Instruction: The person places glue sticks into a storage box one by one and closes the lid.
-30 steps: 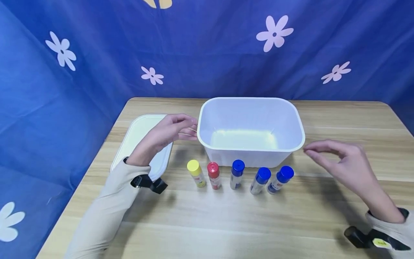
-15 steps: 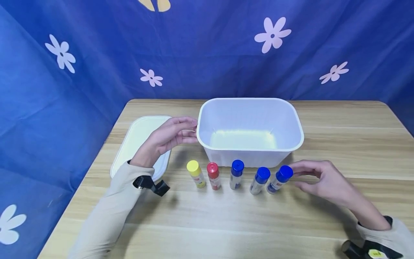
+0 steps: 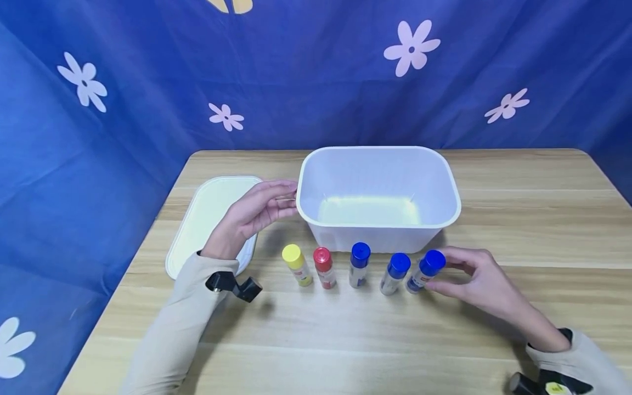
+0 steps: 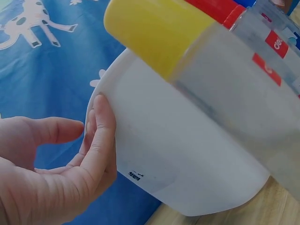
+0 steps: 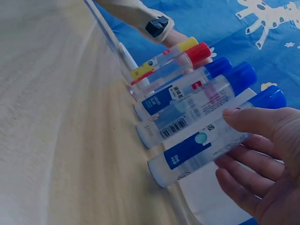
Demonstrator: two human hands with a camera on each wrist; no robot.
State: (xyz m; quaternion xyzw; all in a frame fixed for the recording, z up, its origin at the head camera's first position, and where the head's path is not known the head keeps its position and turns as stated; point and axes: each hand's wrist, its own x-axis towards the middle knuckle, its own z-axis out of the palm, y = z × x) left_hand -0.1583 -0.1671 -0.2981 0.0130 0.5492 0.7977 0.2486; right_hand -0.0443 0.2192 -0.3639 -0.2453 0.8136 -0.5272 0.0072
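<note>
A white plastic tub (image 3: 377,240) stands upright at the middle of the table. My left hand (image 3: 261,211) is at its left side; in the left wrist view straight fingers (image 4: 101,140) rest along the outer wall, the thumb held apart. In front of the tub stands a row of clear liquid glue bottles: one yellow-capped (image 3: 298,266), one red-capped (image 3: 324,267), three blue-capped. My right hand (image 3: 476,277) holds the rightmost blue-capped glue bottle (image 5: 187,152) between thumb and fingers, near its cap. That bottle still appears to stand on the table. Some fingers are hidden behind it.
A white lid (image 3: 197,222) lies flat at the table's left, partly under my left forearm. The other two blue-capped bottles (image 3: 359,265) stand close beside the held one. A blue flowered cloth (image 3: 316,71) hangs behind the table (image 3: 345,345).
My right hand has moved left and down from beside the tub's right corner to the rightmost blue-capped glue bottle and closed on it. My left hand stays by the tub.
</note>
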